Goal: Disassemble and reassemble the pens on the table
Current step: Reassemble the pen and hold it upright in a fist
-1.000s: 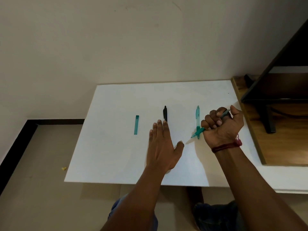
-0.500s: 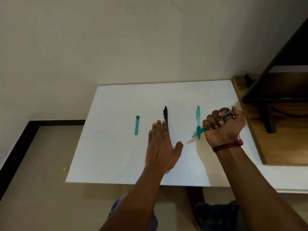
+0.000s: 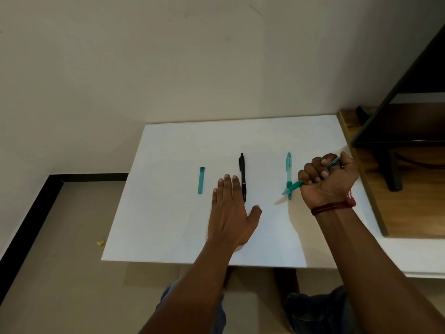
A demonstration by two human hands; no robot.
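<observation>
Early in the job, by the look of it: gripping one teal pen (image 3: 295, 185) in the right hand (image 3: 327, 182), fingers curled round the barrel in a fist, thumb up by the clicker end, tip poking out toward the near left. Held right of centre over the desk (image 3: 168, 225), tip crossing above a second teal pen (image 3: 289, 169) laid from near edge toward far edge; cannot tell whether touching. Resting the left hand (image 3: 230, 213) flat near the middle of the desk, fingers straight and together, thumb spread, holding nothing. Just beside its forefinger: a black pen (image 3: 243, 177), whole as far as can be seen, laid the same way. Further toward the left edge, apart from the rest: a short teal piece (image 3: 201, 180), perhaps a cap or barrel section, too small to say. Judged as the opening of taking the held pen apart, with nothing visibly off it yet. Next, most likely: bringing the left hand across to pinch the exposed tip end, then twisting against the right. Calls for trading the fist for a fingertip hold, and for keeping any loosened small parts from rolling off the right edge
</observation>
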